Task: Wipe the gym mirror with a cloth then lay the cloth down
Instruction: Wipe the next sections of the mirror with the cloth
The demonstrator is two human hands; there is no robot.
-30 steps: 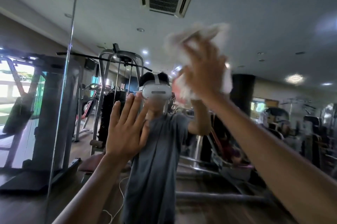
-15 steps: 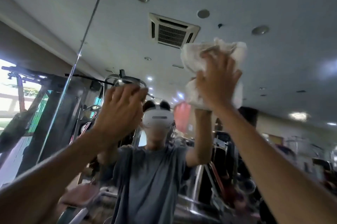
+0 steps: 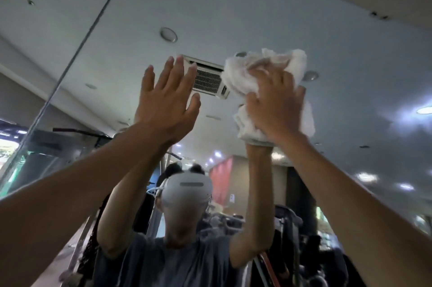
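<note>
The mirror (image 3: 233, 11) fills the view, and the wiping is high up near its top edge, so at full stretch the uppermost strip could go unwiped. The left hand (image 3: 167, 102) is spread flat, fingers straight, holding nothing. Whether it touches the glass I cannot tell, but a bare palm there would smear it. To its right, the right hand (image 3: 278, 109) clutches the white cloth (image 3: 268, 64) high against the mirror. So bunched, it may streak or slip loose.
</note>
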